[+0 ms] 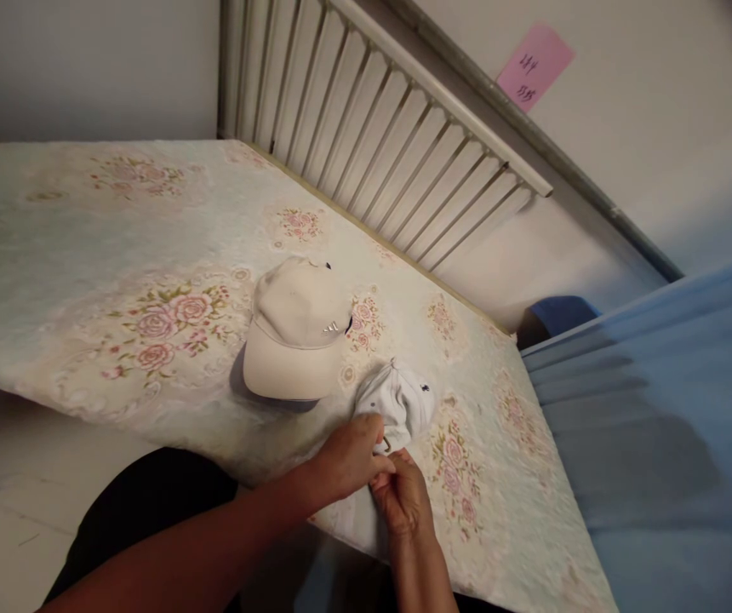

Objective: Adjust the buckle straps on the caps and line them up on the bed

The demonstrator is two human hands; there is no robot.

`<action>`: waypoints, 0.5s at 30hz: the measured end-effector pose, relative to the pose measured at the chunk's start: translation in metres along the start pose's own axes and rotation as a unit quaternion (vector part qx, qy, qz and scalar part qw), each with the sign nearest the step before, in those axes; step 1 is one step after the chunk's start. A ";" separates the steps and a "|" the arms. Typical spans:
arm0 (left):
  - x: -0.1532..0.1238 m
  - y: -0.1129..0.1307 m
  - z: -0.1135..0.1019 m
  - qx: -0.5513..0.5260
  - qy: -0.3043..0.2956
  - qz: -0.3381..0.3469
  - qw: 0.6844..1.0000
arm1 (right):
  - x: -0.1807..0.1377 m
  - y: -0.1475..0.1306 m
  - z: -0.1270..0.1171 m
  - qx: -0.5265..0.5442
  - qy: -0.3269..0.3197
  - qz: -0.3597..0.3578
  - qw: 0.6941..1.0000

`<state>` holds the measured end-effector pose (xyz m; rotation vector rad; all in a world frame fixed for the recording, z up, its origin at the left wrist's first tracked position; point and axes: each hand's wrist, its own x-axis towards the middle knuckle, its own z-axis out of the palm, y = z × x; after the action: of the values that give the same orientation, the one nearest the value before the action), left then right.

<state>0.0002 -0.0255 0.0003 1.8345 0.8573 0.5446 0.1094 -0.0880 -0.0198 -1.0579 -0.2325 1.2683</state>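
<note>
A white cap (401,400) lies near the front edge of a floral mattress (117,255). My left hand (350,455) pinches the cap's near edge, fingers closed on the fabric. My right hand (403,495) is closed beside it, gripping what looks like the strap at the cap's back. A beige cap (295,328) sits just beyond, brim toward me, touched by neither hand.
A metal slatted bed rail (397,145) runs along the mattress's far side by the wall. A pink sticky note (535,64) is on the wall. A blue curtain (660,409) hangs at the right. Pale floor (2,519) shows at lower left.
</note>
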 end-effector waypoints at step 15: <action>-0.004 0.001 0.006 0.059 0.058 0.011 0.997 | 0.000 0.003 -0.003 -0.087 0.032 -0.048 0.995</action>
<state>0.0020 -0.0330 -0.0010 1.9373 0.9649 0.6302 0.1094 -0.0900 -0.0237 -1.2192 -0.3458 1.1402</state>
